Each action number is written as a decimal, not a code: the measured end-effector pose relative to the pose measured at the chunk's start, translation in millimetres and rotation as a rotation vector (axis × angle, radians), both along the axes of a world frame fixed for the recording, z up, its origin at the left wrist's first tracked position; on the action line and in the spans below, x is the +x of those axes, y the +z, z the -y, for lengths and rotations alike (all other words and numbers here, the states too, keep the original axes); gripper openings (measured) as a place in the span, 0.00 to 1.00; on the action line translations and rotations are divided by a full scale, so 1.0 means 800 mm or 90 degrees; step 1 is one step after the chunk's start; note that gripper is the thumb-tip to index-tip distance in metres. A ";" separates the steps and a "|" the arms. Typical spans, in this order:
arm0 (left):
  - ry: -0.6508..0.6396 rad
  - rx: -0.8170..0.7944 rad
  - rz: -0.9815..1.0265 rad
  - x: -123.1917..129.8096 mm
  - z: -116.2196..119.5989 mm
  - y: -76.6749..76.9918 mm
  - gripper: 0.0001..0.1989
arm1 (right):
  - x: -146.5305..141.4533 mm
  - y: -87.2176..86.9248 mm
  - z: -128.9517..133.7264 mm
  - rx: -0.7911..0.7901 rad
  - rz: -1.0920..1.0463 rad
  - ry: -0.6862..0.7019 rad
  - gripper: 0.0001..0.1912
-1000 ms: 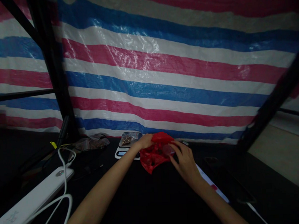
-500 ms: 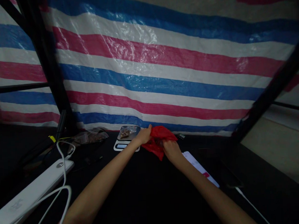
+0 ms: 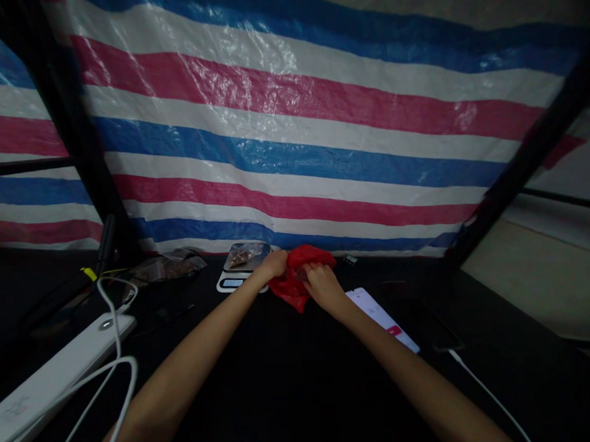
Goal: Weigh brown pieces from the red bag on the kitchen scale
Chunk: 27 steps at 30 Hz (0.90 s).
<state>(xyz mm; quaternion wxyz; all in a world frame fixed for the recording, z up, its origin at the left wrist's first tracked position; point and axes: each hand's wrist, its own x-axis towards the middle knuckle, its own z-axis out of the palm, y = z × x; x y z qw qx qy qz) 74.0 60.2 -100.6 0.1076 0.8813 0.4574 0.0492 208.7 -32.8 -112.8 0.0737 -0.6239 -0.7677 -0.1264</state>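
A crumpled red plastic bag [image 3: 298, 273] lies on the dark table near the striped tarp wall. My left hand [image 3: 272, 265] grips its left edge. My right hand [image 3: 321, 284] is closed on its right side, knuckles up. Just left of the bag stands a small digital kitchen scale [image 3: 238, 273] with a clear packet of brown bits [image 3: 246, 254] on its platform.
A white power strip [image 3: 50, 375] with a white cable [image 3: 115, 362] lies at the near left. Clear packets [image 3: 166, 266] sit behind it. A lit phone [image 3: 383, 318] lies right of my right wrist, with a cable [image 3: 486, 389] farther right. Black frame poles [image 3: 73, 134] rise on the left.
Both hands and the red bag have moved farther from me toward the tarp wall. The bag looks more bunched up, and my right hand has closed onto it.
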 end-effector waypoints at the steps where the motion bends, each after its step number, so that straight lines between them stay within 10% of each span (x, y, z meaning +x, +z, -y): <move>1: 0.006 0.010 0.001 0.000 0.001 0.000 0.13 | 0.000 -0.003 0.001 -0.013 0.004 -0.003 0.11; 15: -0.102 -0.094 -0.025 -0.008 0.004 0.051 0.19 | -0.007 -0.007 0.002 -0.052 -0.015 -0.068 0.13; 27: -0.008 0.051 -0.079 0.003 0.009 0.037 0.24 | -0.004 -0.016 -0.011 0.004 -0.002 -0.100 0.13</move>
